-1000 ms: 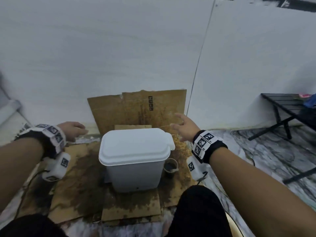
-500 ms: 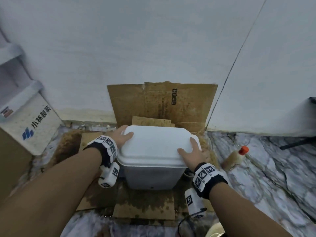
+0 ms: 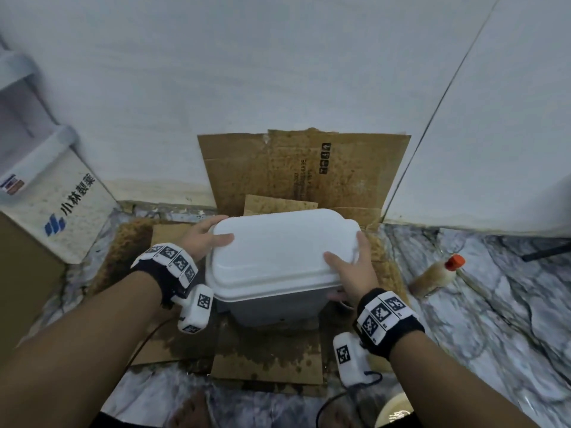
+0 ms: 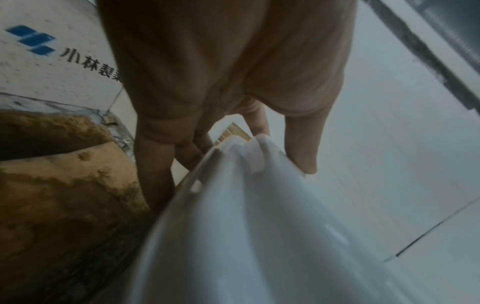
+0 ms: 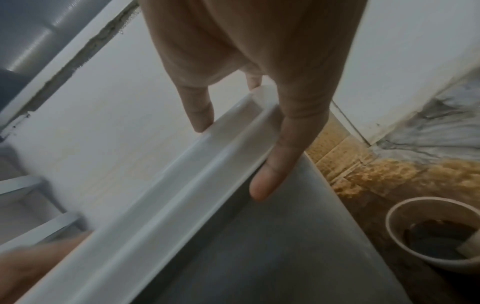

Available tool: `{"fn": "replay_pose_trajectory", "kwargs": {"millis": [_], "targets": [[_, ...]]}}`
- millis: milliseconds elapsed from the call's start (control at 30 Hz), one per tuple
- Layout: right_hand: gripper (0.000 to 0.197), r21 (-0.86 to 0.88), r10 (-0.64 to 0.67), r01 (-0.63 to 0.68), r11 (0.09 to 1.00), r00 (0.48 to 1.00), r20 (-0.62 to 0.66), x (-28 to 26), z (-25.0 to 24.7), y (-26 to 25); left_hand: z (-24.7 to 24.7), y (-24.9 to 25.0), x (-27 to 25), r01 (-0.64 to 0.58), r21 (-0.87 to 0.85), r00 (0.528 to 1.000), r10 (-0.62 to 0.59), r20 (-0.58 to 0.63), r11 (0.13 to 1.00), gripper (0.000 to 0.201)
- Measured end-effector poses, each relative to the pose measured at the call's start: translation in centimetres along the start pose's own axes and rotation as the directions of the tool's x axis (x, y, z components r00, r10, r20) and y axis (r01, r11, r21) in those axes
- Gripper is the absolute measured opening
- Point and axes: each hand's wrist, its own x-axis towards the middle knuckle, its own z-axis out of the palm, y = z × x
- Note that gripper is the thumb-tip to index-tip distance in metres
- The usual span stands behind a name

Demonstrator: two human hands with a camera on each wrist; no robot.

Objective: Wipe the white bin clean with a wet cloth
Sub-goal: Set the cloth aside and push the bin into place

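Note:
The white bin [image 3: 272, 310] stands on stained cardboard against the wall, its white lid [image 3: 284, 251] on. My left hand [image 3: 213, 233] grips the lid's left end, thumb on top and fingers round the rim. My right hand [image 3: 352, 264] grips the right end the same way. In the left wrist view, my left hand [image 4: 233, 86] has its fingers behind and under the lid's edge [image 4: 246, 205]. In the right wrist view, my right hand [image 5: 259, 61] straddles the lid's rim [image 5: 182, 185] above the grey bin wall [image 5: 259, 257]. No cloth is in view.
Wet, brown-stained cardboard [image 3: 265, 362] covers the floor and leans on the wall. A paper cup [image 5: 436, 232] of dark liquid sits just right of the bin. A bottle with an orange cap [image 3: 438, 273] lies on the marble floor. A white printed box [image 3: 58, 211] stands left.
Both hands came in from the open air onto the lid's two ends, then closed round its edges. The head view swung left and nearer the bin.

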Motion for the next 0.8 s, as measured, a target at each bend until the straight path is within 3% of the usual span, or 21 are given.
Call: {"fn": "replay_pose_trajectory", "kwargs": {"millis": [100,300,467,667,800], "targets": [[0.090,0.039,-0.058,0.056,0.998,0.997,0.050,0.7,0.8,-1.9,-1.4,-1.7,-2.3,-0.022,-0.071,1.000,0.023,0.002,0.997,0.081],[0.100,0.011,-0.296,0.298,0.955,0.944,0.145,2.4,2.0,-6.2,1.4,-4.1,-8.6,-0.168,-0.268,0.978,0.126,-0.169,0.949,0.069],[0.109,0.007,-0.293,0.299,0.954,0.931,0.216,4.0,2.1,-8.7,7.8,-5.6,-12.6,-0.305,-0.381,0.922,0.170,-0.349,0.873,0.060],[0.101,-0.107,-0.290,0.340,0.934,0.899,0.328,5.6,2.3,-9.7,16.1,-6.5,-13.2,-0.236,-0.653,0.887,-0.115,-0.447,0.719,0.072],[0.103,-0.210,-0.193,0.302,0.930,0.887,0.419,6.4,1.7,-7.6,19.0,-7.0,-11.4,-0.211,-0.633,0.845,-0.187,-0.501,0.745,0.065]]}}
